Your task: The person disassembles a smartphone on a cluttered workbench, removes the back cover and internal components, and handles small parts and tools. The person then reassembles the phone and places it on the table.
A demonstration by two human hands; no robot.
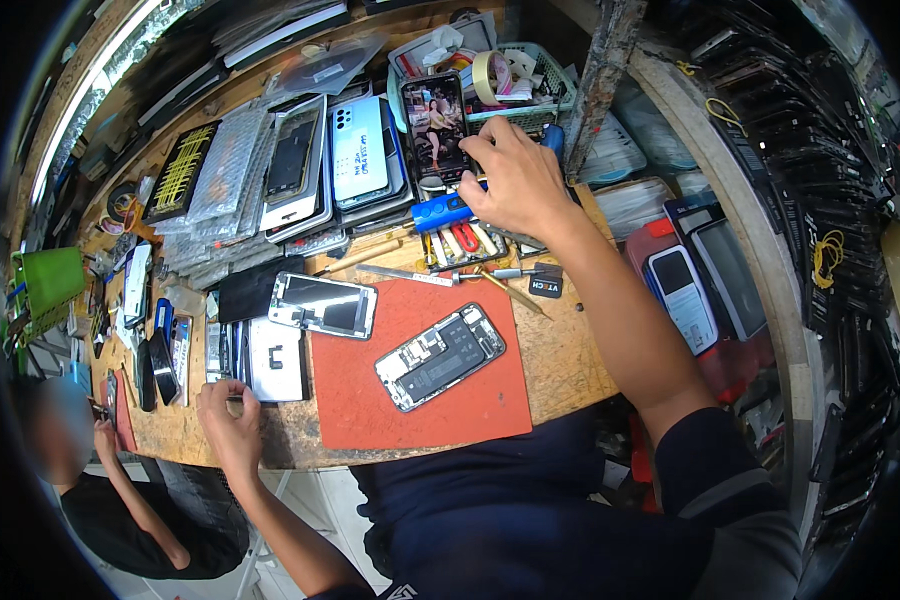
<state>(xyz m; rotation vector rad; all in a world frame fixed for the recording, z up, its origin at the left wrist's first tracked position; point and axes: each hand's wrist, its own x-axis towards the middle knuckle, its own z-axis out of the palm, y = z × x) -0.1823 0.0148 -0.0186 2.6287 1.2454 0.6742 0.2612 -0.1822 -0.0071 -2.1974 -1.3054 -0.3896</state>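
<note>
My right hand [518,178] reaches to the back of the bench, thumb and index finger apart at the right edge of a propped-up phone with a lit screen [434,125]; whether they touch it, I cannot tell. Just below lies a blue cylindrical tool [442,212]. My left hand [232,425] rests at the bench's front edge, fingers loosely bent and apart, with nothing visible in them, beside a white box [275,362]. On the red mat [365,415] lies an opened phone [442,357] with its battery and boards exposed. A detached phone screen assembly [323,305] overlaps the mat's upper left corner.
Stacked phone parts [363,150] and bubble-wrap sleeves [220,185] fill the back left. A green basket [550,85] holds tape rolls. Tweezers [513,293] lie above the mat. Another person's arm [140,500] is at the far left. A wooden post [605,80] stands right.
</note>
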